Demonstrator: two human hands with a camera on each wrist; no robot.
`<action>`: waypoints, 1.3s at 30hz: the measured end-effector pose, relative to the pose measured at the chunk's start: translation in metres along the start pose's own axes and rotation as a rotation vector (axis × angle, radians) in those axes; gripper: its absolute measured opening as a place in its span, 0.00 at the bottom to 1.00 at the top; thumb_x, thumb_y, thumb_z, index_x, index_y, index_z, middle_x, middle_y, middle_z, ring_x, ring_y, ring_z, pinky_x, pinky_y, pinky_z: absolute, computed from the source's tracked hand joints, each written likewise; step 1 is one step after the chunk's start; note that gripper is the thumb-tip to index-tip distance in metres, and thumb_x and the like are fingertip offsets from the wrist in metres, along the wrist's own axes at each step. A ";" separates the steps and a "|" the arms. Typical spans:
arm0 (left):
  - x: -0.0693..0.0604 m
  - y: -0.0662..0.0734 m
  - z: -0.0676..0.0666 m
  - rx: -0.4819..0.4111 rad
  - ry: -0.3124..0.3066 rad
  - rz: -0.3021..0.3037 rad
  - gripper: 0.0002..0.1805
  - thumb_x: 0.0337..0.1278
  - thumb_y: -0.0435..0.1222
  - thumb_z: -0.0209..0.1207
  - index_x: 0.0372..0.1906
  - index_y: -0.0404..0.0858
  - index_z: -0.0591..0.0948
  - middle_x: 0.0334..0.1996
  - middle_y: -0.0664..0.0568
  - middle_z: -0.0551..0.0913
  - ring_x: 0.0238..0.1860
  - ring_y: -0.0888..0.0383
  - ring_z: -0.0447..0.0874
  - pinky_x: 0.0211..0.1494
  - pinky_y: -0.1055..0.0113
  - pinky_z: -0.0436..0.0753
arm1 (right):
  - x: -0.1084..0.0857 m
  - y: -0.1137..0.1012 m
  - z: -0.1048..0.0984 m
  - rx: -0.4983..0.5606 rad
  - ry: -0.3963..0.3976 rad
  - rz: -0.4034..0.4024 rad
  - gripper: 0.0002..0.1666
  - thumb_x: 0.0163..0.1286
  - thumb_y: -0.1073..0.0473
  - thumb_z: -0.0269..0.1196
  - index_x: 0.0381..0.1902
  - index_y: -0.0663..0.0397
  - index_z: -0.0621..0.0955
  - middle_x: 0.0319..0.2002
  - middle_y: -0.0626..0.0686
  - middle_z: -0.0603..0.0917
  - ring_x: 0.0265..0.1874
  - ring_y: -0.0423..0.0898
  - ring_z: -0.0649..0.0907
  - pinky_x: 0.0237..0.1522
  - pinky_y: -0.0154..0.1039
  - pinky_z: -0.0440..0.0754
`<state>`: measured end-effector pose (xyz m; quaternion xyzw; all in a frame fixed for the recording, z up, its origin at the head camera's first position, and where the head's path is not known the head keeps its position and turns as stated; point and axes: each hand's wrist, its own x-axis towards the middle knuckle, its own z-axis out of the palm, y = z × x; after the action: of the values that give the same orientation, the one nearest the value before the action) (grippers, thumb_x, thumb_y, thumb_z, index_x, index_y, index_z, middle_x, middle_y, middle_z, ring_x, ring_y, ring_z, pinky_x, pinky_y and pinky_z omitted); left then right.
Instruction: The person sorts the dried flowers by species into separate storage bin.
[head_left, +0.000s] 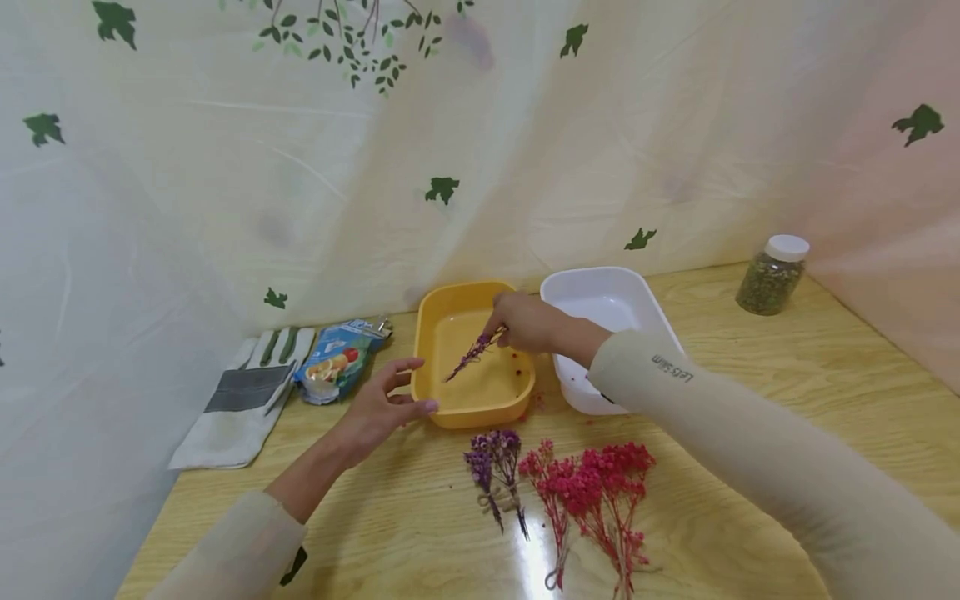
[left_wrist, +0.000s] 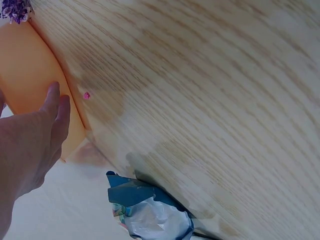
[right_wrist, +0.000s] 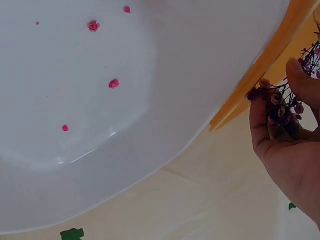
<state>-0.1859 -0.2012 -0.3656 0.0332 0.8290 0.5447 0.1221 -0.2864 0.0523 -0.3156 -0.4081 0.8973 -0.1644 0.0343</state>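
Observation:
Over the yellow basin (head_left: pixel 468 417), my right hand (head_left: pixel 528 321) pinches a small bunch of dried purple flowers (head_left: pixel 472 357), its stems slanting down to the left. In the right wrist view, the purple flower heads (right_wrist: pixel 285 107) sit between the thumb and curled fingers. My left hand (head_left: pixel 382 404) rests against the basin's left side, its fingers fairly straight along the outer wall (left_wrist: pixel 30 65). In front of the basin lie tied purple bunches (head_left: pixel 495 458) and bunches of red dried flowers (head_left: pixel 592 483).
A white basin (head_left: pixel 600 287) stands right of the yellow one, with several red bits (right_wrist: pixel 114 83) inside. On the left lie a blue printed pouch (head_left: pixel 337 358) and a pair of gloves (head_left: pixel 243 400). A white-lidded jar (head_left: pixel 772 275) stands at the far right, near the curtain (head_left: pixel 510 167).

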 end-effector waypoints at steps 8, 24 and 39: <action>0.000 0.000 0.001 -0.014 -0.005 -0.001 0.40 0.54 0.42 0.68 0.70 0.42 0.63 0.65 0.37 0.67 0.52 0.46 0.79 0.50 0.54 0.81 | 0.002 -0.015 0.012 -0.105 -0.063 -0.120 0.22 0.56 0.75 0.64 0.49 0.57 0.85 0.45 0.59 0.80 0.44 0.51 0.78 0.51 0.42 0.77; 0.001 0.001 0.000 -0.005 -0.013 0.008 0.40 0.54 0.43 0.68 0.70 0.42 0.62 0.65 0.36 0.67 0.53 0.45 0.79 0.49 0.54 0.80 | -0.018 -0.034 -0.001 0.122 -0.001 -0.193 0.21 0.62 0.67 0.66 0.54 0.54 0.83 0.47 0.54 0.81 0.48 0.49 0.79 0.50 0.43 0.79; -0.001 0.000 0.000 -0.024 -0.022 0.018 0.40 0.55 0.41 0.67 0.71 0.41 0.62 0.64 0.37 0.68 0.52 0.46 0.79 0.49 0.54 0.80 | -0.065 -0.063 0.021 0.214 0.011 -0.369 0.19 0.62 0.64 0.67 0.53 0.51 0.84 0.49 0.52 0.83 0.50 0.46 0.81 0.51 0.37 0.79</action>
<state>-0.1851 -0.2017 -0.3650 0.0450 0.8207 0.5553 0.1269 -0.1941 0.0561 -0.3202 -0.5586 0.7850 -0.2646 0.0418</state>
